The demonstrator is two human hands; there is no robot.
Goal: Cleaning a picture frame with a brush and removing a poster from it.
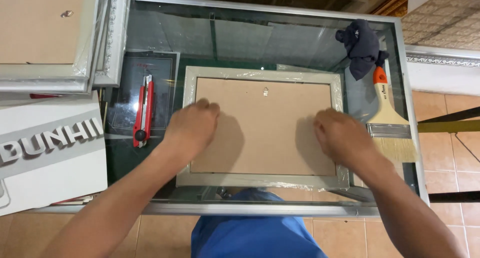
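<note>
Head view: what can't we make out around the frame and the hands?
- Picture frame: lies back up, so its front is hidden.
- Left hand and right hand: motion blur, so finger contact with the backing is unclear.
- Stacked frames: cut off by the top-left edge.
- White box: cut off by the left edge.
- Dark cloth: bunched, its kind unclear.

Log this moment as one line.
left hand: pressing brown backing board | right hand: same | silver picture frame: face-down, glass table
</note>
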